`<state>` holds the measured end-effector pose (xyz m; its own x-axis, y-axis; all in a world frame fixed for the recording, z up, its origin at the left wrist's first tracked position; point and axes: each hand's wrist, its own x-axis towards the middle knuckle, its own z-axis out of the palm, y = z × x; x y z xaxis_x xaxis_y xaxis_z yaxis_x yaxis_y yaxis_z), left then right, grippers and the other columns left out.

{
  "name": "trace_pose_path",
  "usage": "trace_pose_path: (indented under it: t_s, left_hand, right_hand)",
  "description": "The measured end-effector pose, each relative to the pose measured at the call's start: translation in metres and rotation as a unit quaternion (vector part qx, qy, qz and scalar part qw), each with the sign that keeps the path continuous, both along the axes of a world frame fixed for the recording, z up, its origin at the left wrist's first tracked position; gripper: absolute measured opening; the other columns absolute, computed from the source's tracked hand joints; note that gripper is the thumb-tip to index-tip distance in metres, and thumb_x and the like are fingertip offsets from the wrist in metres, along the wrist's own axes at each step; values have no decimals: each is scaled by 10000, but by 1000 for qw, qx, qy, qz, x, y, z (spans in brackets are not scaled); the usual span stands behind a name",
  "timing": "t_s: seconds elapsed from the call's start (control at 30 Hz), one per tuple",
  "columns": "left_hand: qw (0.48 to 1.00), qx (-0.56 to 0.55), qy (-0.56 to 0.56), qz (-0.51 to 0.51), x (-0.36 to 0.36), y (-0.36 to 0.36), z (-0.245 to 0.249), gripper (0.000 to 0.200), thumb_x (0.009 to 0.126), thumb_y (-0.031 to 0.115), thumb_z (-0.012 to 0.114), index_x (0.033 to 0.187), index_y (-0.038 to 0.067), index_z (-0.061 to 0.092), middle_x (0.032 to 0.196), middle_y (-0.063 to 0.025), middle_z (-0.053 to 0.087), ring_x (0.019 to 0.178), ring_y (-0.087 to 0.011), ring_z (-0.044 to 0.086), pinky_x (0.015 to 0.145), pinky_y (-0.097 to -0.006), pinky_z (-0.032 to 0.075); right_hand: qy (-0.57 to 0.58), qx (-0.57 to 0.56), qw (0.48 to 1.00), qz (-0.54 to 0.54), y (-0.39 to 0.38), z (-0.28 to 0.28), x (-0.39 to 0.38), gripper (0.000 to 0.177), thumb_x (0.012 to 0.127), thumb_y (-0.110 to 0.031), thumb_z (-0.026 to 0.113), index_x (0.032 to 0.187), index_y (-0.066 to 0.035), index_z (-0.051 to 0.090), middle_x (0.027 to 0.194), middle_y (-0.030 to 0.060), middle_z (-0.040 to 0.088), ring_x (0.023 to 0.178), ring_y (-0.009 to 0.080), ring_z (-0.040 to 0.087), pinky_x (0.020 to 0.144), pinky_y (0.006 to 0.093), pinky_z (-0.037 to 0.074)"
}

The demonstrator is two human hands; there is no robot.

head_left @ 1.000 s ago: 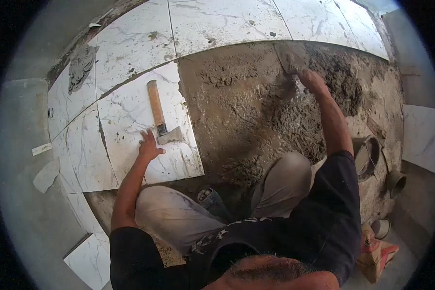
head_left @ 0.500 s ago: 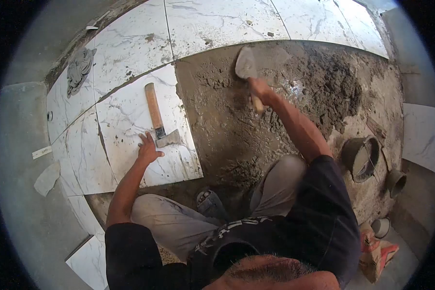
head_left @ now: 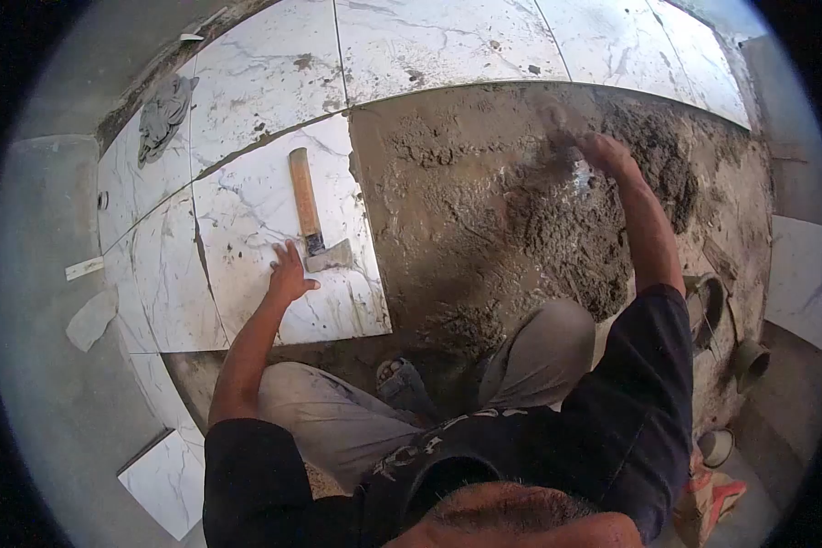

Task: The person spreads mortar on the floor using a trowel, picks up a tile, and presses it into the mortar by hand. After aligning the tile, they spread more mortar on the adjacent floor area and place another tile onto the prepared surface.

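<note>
My left hand (head_left: 289, 274) rests with spread fingers on a white marbled tile (head_left: 247, 215), just left of a hatchet-like tool (head_left: 305, 205) with a wooden handle. My right hand (head_left: 605, 153) is closed round the handle of a trowel (head_left: 554, 123), whose blade is smeared by motion over the wet mortar (head_left: 438, 210). A rougher heap of mortar (head_left: 658, 164) lies to the right of that hand.
Laid tiles (head_left: 447, 46) run along the far side. A grey cloth (head_left: 164, 119) lies on tiles at the left. At the right are a bucket (head_left: 706, 310), a smaller pot (head_left: 751, 361), a bowl (head_left: 716, 446) and a paper bag (head_left: 703, 502).
My right hand has swept to the right with the trowel, towards the rough mortar heap. My left hand stays on the tile, and the whole view has shifted slightly.
</note>
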<state>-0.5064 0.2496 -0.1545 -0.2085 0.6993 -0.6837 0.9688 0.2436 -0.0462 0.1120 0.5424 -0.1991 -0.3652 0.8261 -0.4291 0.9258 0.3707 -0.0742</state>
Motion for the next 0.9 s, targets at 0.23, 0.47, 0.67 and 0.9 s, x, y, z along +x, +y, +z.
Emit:
trace_pose_path:
  t_s: [0.23, 0.47, 0.67, 0.9]
  left_hand:
    - [1000, 9, 3, -18, 4, 1, 5, 1170, 558, 382, 766, 1296, -126, 12, 1283, -438, 49, 1180, -528, 251, 954, -512, 312]
    - [1000, 9, 0, -30, 7, 5, 9, 1169, 556, 367, 770, 1280, -155, 16, 1279, -441, 51, 1203, -530, 196, 952, -538, 298]
    - [1000, 9, -12, -10, 8, 6, 11, 1173, 550, 348, 776, 1281, -158, 11, 1275, -445, 55, 1213, -522, 181, 967, -538, 275]
    - [999, 24, -14, -28, 2, 2, 5, 1162, 551, 350, 775, 1284, -153, 26, 1277, -442, 62, 1216, -506, 201, 968, -530, 279]
  right_hand:
    - [26, -73, 961, -267, -20, 23, 8, 220, 807, -152, 451, 978, -32, 520, 915, 173, 580, 815, 323, 563, 685, 398, 455]
    - [235, 241, 936, 100, -29, -47, -46, 325, 817, -253, 474, 1037, -14, 464, 823, 142, 560, 730, 281, 571, 623, 379, 470]
    - [478, -122, 831, -257, -52, -47, -176, 416, 836, -372, 412, 885, 37, 472, 742, 126, 544, 680, 205, 570, 532, 350, 457]
    - [327, -188, 923, -79, -68, 19, -200, 425, 851, -356, 401, 950, 49, 485, 771, 157, 538, 667, 228, 557, 587, 385, 448]
